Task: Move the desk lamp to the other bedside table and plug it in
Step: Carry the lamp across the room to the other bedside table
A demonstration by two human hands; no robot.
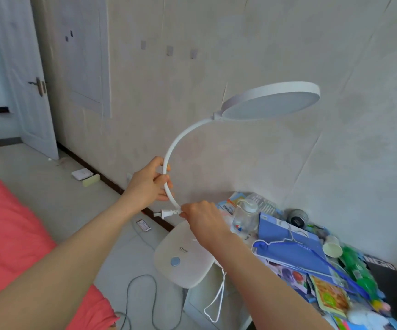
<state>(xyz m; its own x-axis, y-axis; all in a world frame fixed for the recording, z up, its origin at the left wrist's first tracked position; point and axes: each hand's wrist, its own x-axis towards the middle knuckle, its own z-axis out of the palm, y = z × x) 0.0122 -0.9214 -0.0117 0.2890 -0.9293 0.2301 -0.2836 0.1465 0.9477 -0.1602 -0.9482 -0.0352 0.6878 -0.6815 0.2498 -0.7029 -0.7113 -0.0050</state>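
A white desk lamp [271, 101] with a round flat head, a curved thin neck and a flat base [180, 260] with a blue button hangs in the air over the floor beside a cluttered bedside table [216, 303]. My left hand [148, 184] grips the lamp's neck low down. My right hand [204, 217] pinches the lamp's cord right behind its white plug [166, 213], which points left with its prongs free. A loop of the white cord [217, 301] dangles below the base.
The table top holds a blue folder [292, 246], a clear bottle [244, 215], a paper cup [333, 248], a green bottle [357, 270] and papers. A red bed [9, 229] is at left. A grey cable [142, 298] and small items lie on the floor. A door [14, 75] stands at far left.
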